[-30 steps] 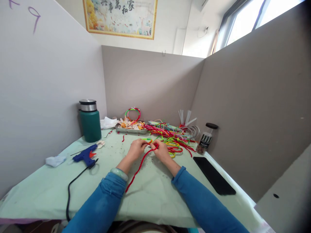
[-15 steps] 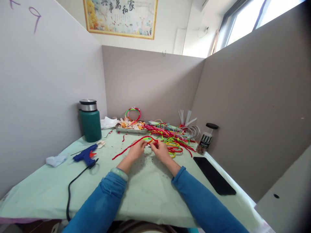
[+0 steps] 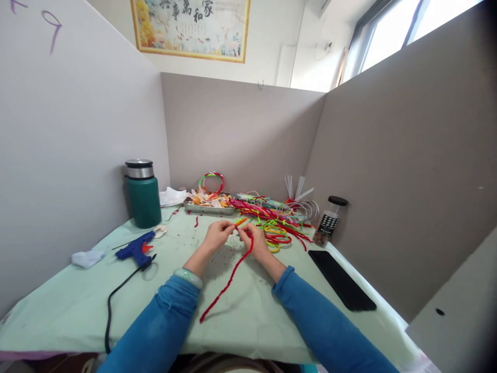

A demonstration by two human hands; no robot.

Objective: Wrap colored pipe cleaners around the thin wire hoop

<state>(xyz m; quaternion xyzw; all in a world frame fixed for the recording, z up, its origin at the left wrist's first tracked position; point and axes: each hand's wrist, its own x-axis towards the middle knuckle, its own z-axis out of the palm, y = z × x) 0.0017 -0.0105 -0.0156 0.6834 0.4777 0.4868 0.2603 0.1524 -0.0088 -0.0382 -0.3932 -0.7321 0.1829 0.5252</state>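
In front of me, my left hand (image 3: pixel 217 236) and my right hand (image 3: pixel 255 242) meet with fingertips pinched. Between them is a red pipe cleaner (image 3: pixel 232 277); its long free end loops over the right fingers and trails down between my forearms toward the near edge. A short orange and green stretch (image 3: pixel 240 221) of pipe-cleaner work shows just beyond the fingertips. The fingers partly hide where the red strand meets it. Just right of my right hand lies a heap of coloured pipe cleaners (image 3: pixel 267 212).
On the left are a blue glue gun (image 3: pixel 135 249) with its black cord and a green bottle (image 3: pixel 143 199). Behind stands a metal tray (image 3: pixel 209 209) of petal-like pieces and a coloured ring (image 3: pixel 212 181). A jar (image 3: pixel 329 224) and a black slab (image 3: pixel 341 280) lie right.
The red pipe cleaner's free end has swung from across my left hand, at the left, down between my forearms. My left hand has turned slightly; both hands remain close together.
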